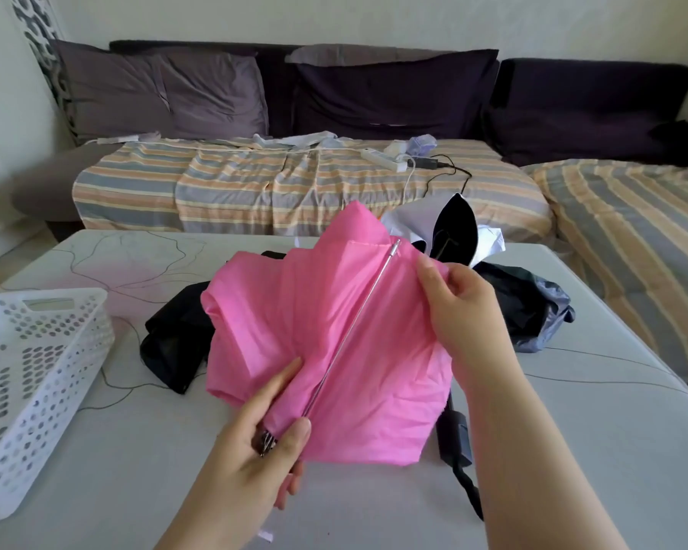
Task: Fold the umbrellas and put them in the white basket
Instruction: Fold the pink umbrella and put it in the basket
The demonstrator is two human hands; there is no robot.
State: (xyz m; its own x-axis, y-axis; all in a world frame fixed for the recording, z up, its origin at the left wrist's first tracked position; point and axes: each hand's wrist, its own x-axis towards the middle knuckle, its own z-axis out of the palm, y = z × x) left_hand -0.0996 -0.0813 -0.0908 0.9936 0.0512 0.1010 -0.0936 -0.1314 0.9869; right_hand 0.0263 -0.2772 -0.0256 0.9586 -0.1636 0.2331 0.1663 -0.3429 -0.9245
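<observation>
A pink umbrella point(334, 335) is held above the table, its canopy loose and a silver rib running diagonally across it. My left hand point(255, 442) grips its lower end, where metal rib ends show. My right hand point(461, 311) pinches the pink fabric at the upper right. A black umbrella point(175, 343) lies on the table behind the pink one at the left. Further right lies a dark grey umbrella point(533, 307), and a white umbrella with a black lining point(453, 228) lies behind. The white perforated basket point(28, 375) stands at the left, with nothing visible inside.
The grey table point(572, 450) has thin dark lines across its top. A black handle with a strap point(457, 442) lies under the pink canopy. Beyond the table is a sofa with a striped cover point(255, 180), dark cushions, and a power strip point(382, 158) with cables.
</observation>
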